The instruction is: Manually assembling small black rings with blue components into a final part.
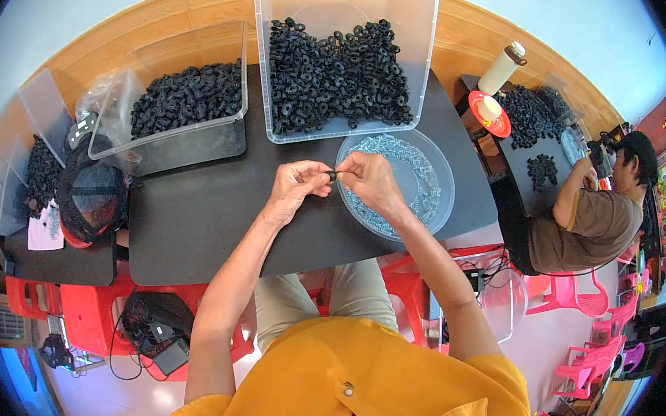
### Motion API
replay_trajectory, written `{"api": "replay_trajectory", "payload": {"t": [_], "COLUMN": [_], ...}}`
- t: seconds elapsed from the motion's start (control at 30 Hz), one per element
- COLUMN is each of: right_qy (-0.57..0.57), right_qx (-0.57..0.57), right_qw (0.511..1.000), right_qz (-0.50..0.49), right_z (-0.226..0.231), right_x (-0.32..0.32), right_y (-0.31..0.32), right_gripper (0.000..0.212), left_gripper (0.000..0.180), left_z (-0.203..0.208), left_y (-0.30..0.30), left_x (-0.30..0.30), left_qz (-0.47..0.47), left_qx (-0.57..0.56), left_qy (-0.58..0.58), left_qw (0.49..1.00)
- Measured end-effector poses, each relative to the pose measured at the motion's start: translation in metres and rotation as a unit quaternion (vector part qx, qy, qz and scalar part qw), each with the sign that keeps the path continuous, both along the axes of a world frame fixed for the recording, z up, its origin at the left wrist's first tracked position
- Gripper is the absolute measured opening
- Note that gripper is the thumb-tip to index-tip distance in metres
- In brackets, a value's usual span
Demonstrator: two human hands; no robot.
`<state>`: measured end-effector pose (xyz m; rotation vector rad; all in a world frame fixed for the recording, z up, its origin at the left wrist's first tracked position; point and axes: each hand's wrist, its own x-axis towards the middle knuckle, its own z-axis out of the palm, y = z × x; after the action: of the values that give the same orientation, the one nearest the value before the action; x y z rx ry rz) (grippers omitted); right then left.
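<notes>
A small black part (332,175) sits above the tabletop (212,233), just left of the round clear tub (449,198), clamped between the fingers of the left hand (300,187). The fingers of the right hand (370,181) are pinched together at its right side, their grip hidden; the part is too small and covered to tell its long axis or which way it points.
</notes>
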<state>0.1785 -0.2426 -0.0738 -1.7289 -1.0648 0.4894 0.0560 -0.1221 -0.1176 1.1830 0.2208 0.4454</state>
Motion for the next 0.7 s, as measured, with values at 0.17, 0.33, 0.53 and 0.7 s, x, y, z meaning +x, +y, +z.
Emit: {"api": "replay_trajectory", "payload": {"t": [0.17,0.33,0.53,0.7], "right_qy": [-0.119,-0.256,-0.294,-0.352], "right_qx": [-0.034,-0.059,0.028,0.016], "right_qw": [0.992,0.964,0.953,0.934], "right_qz": [-0.022,-0.048,-0.071,-0.059], "right_z": [0.012,0.006,0.004,0.007], "right_x": [-0.008,-0.015,-0.032,-0.046], "right_y": [0.006,0.017,0.016,0.009], "right_gripper": [0.004,0.007,0.011,0.03], "left_gripper": [0.016,0.013,0.01,0.007], "left_z": [0.0,-0.003,-0.001,0.009], "left_y": [-0.001,-0.001,-0.004,-0.009], "left_x": [0.001,0.002,0.003,0.0], "left_qz": [0.025,0.075,0.133,0.13], "left_qx": [0.033,0.069,0.069,0.068], "left_qy": [-0.003,0.005,0.018,0.037], "left_qw": [0.999,0.995,0.989,0.988]}}
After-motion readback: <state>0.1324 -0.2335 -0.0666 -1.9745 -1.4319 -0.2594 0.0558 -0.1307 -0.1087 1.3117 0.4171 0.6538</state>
